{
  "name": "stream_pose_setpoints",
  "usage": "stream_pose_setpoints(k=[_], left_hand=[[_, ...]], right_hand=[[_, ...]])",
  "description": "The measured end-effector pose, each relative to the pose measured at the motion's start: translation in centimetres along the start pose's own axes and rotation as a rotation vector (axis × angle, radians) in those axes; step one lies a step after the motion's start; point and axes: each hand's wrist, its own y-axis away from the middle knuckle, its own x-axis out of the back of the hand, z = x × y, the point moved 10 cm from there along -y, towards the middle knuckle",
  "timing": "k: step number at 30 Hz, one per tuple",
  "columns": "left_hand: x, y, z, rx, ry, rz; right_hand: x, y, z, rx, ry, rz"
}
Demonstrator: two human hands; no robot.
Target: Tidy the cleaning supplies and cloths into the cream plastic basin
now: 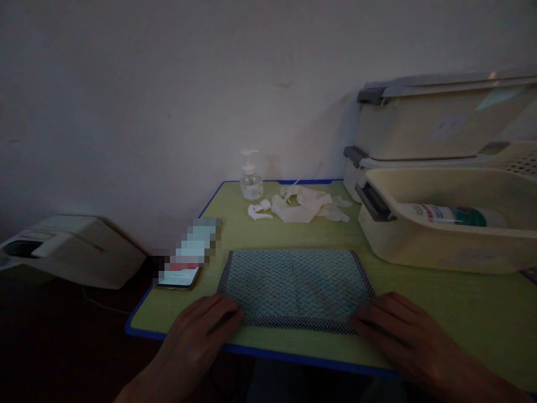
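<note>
A folded blue-green cloth point(296, 285) with a dark checked border lies flat on the green table point(440, 302). My left hand point(201, 330) rests at the cloth's near left corner, fingers bent and touching its edge. At the near right corner sits my right hand point(398, 330), fingers curled onto the border. Neither hand lifts the cloth. The room is dim.
A phone point(180, 277) lies at the table's left edge. At the back stand a pump bottle point(250, 182), a loose spray nozzle point(259, 211) and pale gloves point(310, 204). A cream tub point(440, 246) holding a bottle point(448, 215) and stacked lidded boxes point(440, 129) fill the right. A white device point(71, 249) sits left.
</note>
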Motion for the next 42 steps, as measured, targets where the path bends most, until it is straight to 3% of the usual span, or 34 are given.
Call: stream_pose_setpoints(k=[9, 17, 26, 33, 42], left_hand=[[-0.7, 0.8, -0.6, 0.069, 0.073, -0.018], [-0.1, 0.8, -0.7, 0.079, 0.074, 0.008], [0.0, 1.5, -1.3, 0.162, 0.069, 0.051], [0.2, 2.1, -1.6, 0.139, 0.057, -0.029], [0.0, 3.5, -5.2, 0.389, 0.293, -0.057]], right_hand=[[-1.1, 0.5, 0.0, 0.025, -0.068, -0.082], [-1.5, 0.9, -0.2, 0.052, -0.061, -0.087], [-0.5, 0.8, -0.6, 0.086, -0.122, -0.084], [0.2, 0.3, -1.1, 0.119, -0.107, -0.082], [-1.0, 3.5, -0.1, 0.123, -0.079, -0.158]])
